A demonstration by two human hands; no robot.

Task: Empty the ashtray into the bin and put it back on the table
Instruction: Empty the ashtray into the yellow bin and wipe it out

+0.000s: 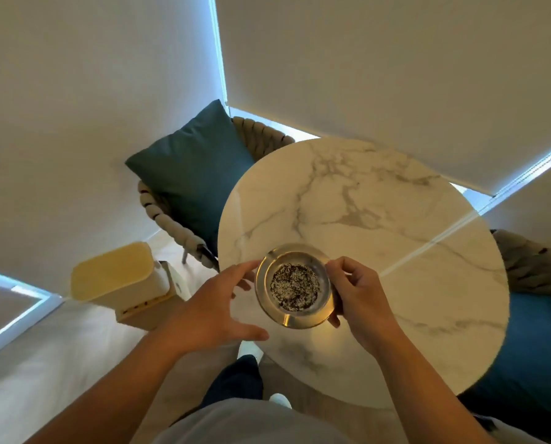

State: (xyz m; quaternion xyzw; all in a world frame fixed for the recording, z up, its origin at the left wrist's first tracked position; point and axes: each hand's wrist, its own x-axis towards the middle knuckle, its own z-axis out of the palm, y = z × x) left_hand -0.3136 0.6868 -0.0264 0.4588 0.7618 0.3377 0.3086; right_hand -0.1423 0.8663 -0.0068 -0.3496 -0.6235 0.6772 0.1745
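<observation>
At the desk's (395, 200) six-o'clock edge, your right hand (360, 302) grips the ash-filled ashtray's (295, 285) rim while your left hand (210, 310) reaches in, fingers spread. Keep it level, support both sides, then carry toward the lidded bin (117, 277) at nine o'clock.

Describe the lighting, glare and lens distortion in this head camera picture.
Head view: soft, even indoor light; bright daylight leaks in thin strips around the blinds. One strip reflects as a glare line across the marble table. The metallic ashtray rim shines gold near the right hand; the left hand looks slightly soft. Wide-angle lens tilts walls and window edges steeply.
</observation>
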